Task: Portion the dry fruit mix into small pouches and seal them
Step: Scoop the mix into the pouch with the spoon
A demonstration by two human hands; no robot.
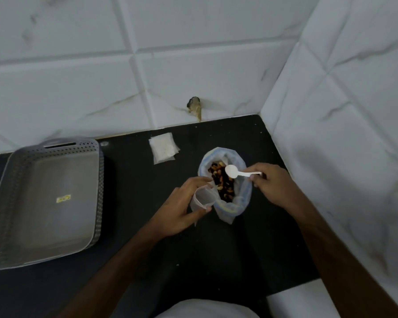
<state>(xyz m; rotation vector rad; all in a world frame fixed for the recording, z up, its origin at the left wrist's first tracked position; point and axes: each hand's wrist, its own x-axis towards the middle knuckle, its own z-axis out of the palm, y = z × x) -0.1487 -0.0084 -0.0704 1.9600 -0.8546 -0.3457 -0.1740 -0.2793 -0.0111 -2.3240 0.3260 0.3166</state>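
Left hand (pixel 182 203) gripping open pouch (pixel 202 198); right hand (pixel 271 184) pinching spoon (pixel 237 172) over fruit bag (pixel 225 184). Spoon bowl looking empty, blurred; handle end hidden.

The table (pixel 147 237) looks like dark stone, matt, with small pale specks. The wall tiles (pixel 193 53) are white with grey marble veins and a soft gloss. The basket (pixel 44 203) is grey plastic with perforated walls and a smooth floor. The spoon (pixel 237 172) is white smooth plastic. The small pouch (pixel 201 199), the stack of pouches (pixel 163 148) and the big bag (pixel 230 210) are thin, translucent plastic film, slightly wrinkled.
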